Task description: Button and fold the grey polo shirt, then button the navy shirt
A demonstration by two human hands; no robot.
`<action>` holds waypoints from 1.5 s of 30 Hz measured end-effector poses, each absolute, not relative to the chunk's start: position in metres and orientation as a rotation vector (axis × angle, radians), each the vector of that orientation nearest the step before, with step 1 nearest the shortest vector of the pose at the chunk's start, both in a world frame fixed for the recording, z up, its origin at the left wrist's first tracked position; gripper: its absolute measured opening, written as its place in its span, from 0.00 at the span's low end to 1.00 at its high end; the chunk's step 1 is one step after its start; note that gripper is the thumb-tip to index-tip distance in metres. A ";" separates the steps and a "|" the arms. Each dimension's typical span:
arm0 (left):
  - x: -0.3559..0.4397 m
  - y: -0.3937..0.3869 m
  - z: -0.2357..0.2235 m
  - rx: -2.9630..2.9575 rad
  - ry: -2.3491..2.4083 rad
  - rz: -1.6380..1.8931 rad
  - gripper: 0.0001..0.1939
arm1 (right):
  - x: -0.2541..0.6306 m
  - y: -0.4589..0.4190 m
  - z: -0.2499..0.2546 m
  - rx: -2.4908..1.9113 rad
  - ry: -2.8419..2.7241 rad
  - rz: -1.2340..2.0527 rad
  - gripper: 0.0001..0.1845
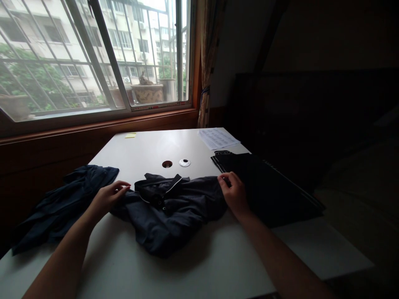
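A dark navy polo shirt point(183, 207) lies crumpled on the white table in front of me. Its black collar point(156, 193), edged with a white line, faces up. My left hand point(109, 195) is at the shirt's left shoulder, thumb and fingertips closed on the cloth. On the opposite side, my right hand point(233, 191) pinches the fabric between thumb and forefinger. The shirt's lower part is bunched toward me.
Another dark blue garment point(68, 199) lies heaped at the left. Flat dark garments with white trim point(264, 187) are stacked at the right. Printed paper point(218, 138), a yellow note point(130, 135), a cable hole point(167, 164) and a round white cover point(185, 162) are farther back, below the window.
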State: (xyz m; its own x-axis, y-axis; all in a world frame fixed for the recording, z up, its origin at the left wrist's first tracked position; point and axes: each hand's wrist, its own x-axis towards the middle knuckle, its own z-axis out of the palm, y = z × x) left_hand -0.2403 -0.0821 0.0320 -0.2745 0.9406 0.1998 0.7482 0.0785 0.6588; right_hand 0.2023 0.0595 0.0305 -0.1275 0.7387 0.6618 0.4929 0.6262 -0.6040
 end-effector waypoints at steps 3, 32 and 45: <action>-0.245 -0.087 0.041 1.652 2.132 1.068 0.24 | 0.203 0.061 0.029 -1.007 -1.778 0.293 0.07; -0.193 -0.082 0.039 1.790 1.735 0.599 0.20 | 0.183 0.036 0.019 -0.856 -2.441 0.658 0.32; -0.107 -0.097 0.052 1.685 0.997 0.222 0.21 | 0.202 0.021 0.048 -0.756 -2.748 1.632 0.22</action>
State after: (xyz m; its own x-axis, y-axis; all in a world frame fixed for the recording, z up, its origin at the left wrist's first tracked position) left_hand -0.1068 -0.0968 0.0522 0.6268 0.7047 -0.3324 0.4976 -0.0337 0.8668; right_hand 0.2018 0.0207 0.0480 -0.8844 0.3125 -0.3466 0.4539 0.4032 -0.7946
